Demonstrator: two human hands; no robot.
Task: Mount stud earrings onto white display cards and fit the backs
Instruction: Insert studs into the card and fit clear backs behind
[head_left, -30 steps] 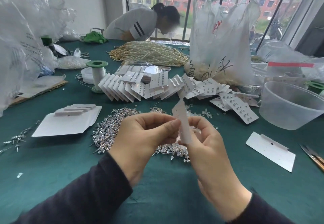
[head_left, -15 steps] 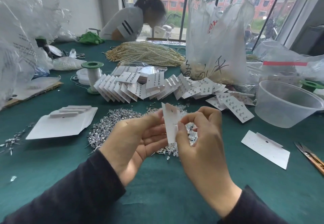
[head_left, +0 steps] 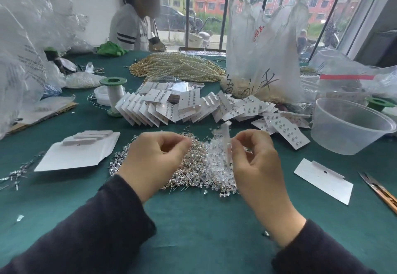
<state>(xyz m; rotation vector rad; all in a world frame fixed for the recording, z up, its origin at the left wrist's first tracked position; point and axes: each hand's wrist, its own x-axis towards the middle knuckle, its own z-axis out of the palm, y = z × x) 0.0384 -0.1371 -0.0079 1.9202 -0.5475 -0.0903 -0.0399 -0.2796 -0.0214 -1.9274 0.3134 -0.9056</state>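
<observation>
My right hand [head_left: 255, 162] pinches a white display card [head_left: 226, 140] by its edge; the card stands upright, edge-on and blurred. My left hand [head_left: 154, 157] hovers apart from the card with fingers curled, thumb against fingertips, above the heap of silver stud earrings [head_left: 189, 175]. Whether it holds a stud is hidden by blur. Clear earring backs [head_left: 217, 162] lie mixed into the right side of the heap. Several filled cards [head_left: 163, 110] are fanned out behind the heap.
Blank cards [head_left: 81, 151] are stacked at left and one blank card [head_left: 322, 179] lies at right, beside scissors [head_left: 378, 187]. A clear plastic tub [head_left: 348, 127], a thread spool [head_left: 112, 93], pearl strands [head_left: 178, 67] and plastic bags [head_left: 264, 59] crowd the back. Another person [head_left: 131, 26] sits far left.
My left hand has let go of the card and drawn left over the stud heap. The right hand alone holds the card, which has turned edge-on.
</observation>
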